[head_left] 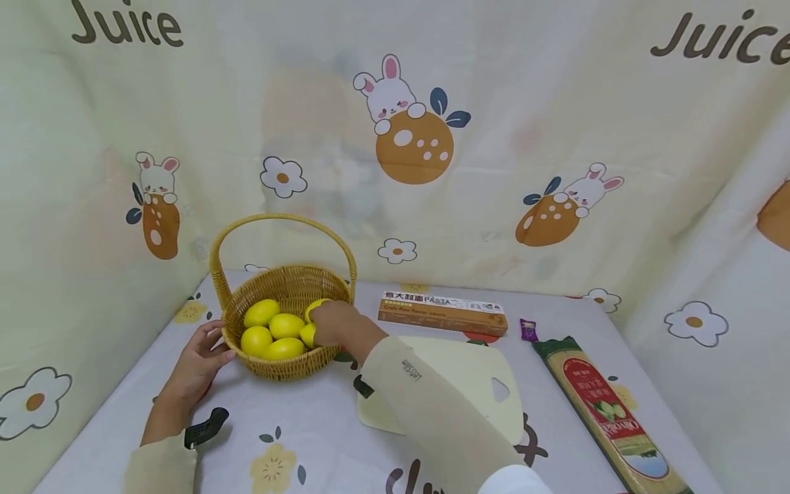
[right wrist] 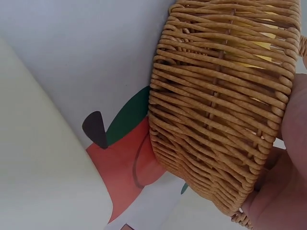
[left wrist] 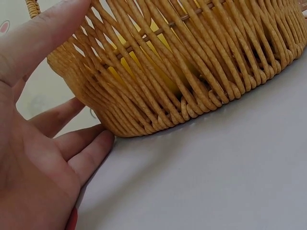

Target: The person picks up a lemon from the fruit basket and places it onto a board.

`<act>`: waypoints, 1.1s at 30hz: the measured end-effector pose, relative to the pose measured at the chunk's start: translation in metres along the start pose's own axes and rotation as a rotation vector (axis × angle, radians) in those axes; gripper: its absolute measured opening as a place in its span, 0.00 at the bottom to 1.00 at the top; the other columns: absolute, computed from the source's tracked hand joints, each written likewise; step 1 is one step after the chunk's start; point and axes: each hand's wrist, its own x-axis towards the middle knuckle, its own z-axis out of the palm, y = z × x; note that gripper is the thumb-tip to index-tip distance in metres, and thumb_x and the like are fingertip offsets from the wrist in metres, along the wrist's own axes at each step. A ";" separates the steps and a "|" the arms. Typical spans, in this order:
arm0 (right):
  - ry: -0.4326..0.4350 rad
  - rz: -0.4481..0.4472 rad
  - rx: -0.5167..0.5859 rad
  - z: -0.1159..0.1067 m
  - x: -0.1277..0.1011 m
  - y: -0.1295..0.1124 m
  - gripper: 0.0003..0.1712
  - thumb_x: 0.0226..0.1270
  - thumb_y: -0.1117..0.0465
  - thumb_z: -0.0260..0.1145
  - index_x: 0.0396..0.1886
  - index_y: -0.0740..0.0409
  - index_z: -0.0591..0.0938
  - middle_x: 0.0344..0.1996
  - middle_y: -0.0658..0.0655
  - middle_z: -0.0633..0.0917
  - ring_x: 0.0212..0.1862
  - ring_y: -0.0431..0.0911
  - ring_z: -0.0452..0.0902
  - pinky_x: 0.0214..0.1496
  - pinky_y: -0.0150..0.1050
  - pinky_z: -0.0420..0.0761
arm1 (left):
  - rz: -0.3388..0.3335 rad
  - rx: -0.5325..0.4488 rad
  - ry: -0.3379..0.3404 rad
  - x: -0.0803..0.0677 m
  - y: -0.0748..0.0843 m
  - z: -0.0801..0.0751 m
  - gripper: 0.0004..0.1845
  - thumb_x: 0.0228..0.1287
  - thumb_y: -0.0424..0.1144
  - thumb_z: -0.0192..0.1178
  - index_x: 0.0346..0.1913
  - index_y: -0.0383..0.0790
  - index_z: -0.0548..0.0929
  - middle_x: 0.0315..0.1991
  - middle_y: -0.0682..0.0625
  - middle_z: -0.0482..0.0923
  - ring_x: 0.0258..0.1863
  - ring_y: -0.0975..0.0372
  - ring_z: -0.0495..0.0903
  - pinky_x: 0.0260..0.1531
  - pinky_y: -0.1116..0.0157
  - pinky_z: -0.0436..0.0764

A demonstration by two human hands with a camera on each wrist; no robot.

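Note:
A woven wicker basket (head_left: 290, 369) with a tall arched handle (head_left: 280, 219) stands on the table at the back left. It holds several yellow lemons (head_left: 262, 312). My right hand (head_left: 322, 325) reaches over the rim into the basket, its fingers curled round a lemon (head_left: 308, 335) on the right side. My left hand (head_left: 212, 350) rests with straight fingers against the basket's left outer wall. In the left wrist view the left hand (left wrist: 45, 153) lies open beside the weave (left wrist: 201, 72). In the right wrist view only the basket wall (right wrist: 216, 110) and part of the palm (right wrist: 283, 191) show.
A pale cutting board (head_left: 475, 370) lies under my right forearm. Behind it lies an orange pasta box (head_left: 441, 312). A long spaghetti pack (head_left: 607, 412) lies along the right, with a small purple wrapper (head_left: 528, 330) near its top. Printed cloth walls close off the back and sides.

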 end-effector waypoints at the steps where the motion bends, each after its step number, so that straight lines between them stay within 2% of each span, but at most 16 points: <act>1: 0.000 -0.010 -0.008 0.000 0.000 0.000 0.15 0.66 0.53 0.64 0.51 0.48 0.81 0.33 0.48 0.77 0.36 0.44 0.70 0.38 0.37 0.71 | -0.004 0.002 0.002 0.000 0.000 0.000 0.32 0.62 0.23 0.62 0.65 0.47 0.65 0.75 0.31 0.37 0.56 0.61 0.73 0.50 0.74 0.75; 7: -0.001 -0.064 0.014 -0.001 -0.002 0.000 0.19 0.65 0.52 0.66 0.54 0.46 0.81 0.43 0.48 0.78 0.40 0.43 0.70 0.41 0.36 0.72 | -0.046 0.065 0.031 -0.004 0.003 0.000 0.33 0.61 0.27 0.65 0.65 0.51 0.66 0.76 0.33 0.37 0.61 0.57 0.67 0.49 0.77 0.74; 11: -0.006 -0.068 0.036 0.001 -0.002 0.002 0.23 0.62 0.51 0.69 0.58 0.44 0.80 0.49 0.48 0.77 0.43 0.43 0.69 0.44 0.36 0.73 | -0.049 0.081 0.028 -0.004 0.002 0.000 0.33 0.61 0.28 0.66 0.65 0.50 0.65 0.76 0.33 0.38 0.62 0.53 0.64 0.49 0.77 0.74; 17: 0.005 -0.078 0.057 0.003 0.001 0.002 0.23 0.64 0.55 0.67 0.61 0.46 0.80 0.47 0.46 0.81 0.43 0.42 0.72 0.47 0.35 0.73 | -0.040 0.091 0.032 -0.001 0.000 0.002 0.32 0.62 0.28 0.65 0.65 0.51 0.65 0.75 0.33 0.40 0.64 0.49 0.61 0.49 0.77 0.74; 22: -0.003 -0.060 0.109 0.003 0.000 0.002 0.27 0.63 0.53 0.69 0.63 0.44 0.78 0.55 0.44 0.80 0.47 0.41 0.72 0.51 0.36 0.74 | -0.050 0.080 0.039 -0.003 -0.003 0.002 0.33 0.61 0.29 0.66 0.65 0.52 0.65 0.76 0.34 0.40 0.64 0.50 0.61 0.49 0.77 0.73; 29: 0.067 -0.115 0.130 -0.005 -0.005 0.002 0.31 0.60 0.50 0.70 0.65 0.46 0.76 0.57 0.48 0.76 0.53 0.43 0.71 0.56 0.40 0.73 | -0.043 0.098 0.033 -0.001 0.000 0.002 0.33 0.62 0.29 0.65 0.66 0.51 0.64 0.76 0.34 0.40 0.69 0.41 0.54 0.51 0.76 0.73; 33: 0.103 -0.130 0.139 -0.008 -0.010 0.005 0.33 0.59 0.49 0.70 0.65 0.45 0.75 0.64 0.53 0.71 0.60 0.46 0.69 0.61 0.43 0.71 | -0.054 0.114 0.042 0.002 0.002 0.002 0.34 0.61 0.31 0.67 0.66 0.53 0.64 0.77 0.36 0.39 0.71 0.40 0.52 0.57 0.70 0.69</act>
